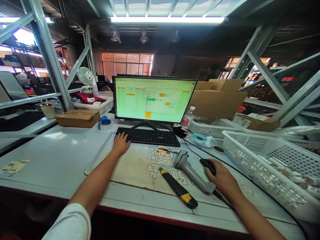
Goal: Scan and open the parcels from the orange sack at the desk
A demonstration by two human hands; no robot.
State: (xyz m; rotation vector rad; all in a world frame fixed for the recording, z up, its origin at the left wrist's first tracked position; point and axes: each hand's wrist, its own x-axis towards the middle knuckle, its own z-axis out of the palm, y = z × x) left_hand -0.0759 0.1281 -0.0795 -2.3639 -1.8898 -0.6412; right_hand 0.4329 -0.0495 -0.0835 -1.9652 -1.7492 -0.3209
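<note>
My left hand [121, 144] lies with its fingers spread over the left end of a black keyboard [152, 136]. On the right, my right hand [221, 176] is wrapped over a black computer mouse [208, 166]. Between my arms a grey barcode scanner [192, 171] rests on a printed desk mat [135, 166]. Beside it lies a black and yellow utility knife [178, 188]. Behind the keyboard stands a lit monitor [135, 106] showing a spreadsheet with a smaller chat-like window over it; the text is too small to read.
A white plastic basket [250, 163] holding small items stands at the right, near a black cable. Tape rolls [199, 138] and a bottle [188, 116] sit by the monitor. A cardboard box [78, 118] and blue tape [105, 122] are at the left. Metal posts [47, 50] flank the desk.
</note>
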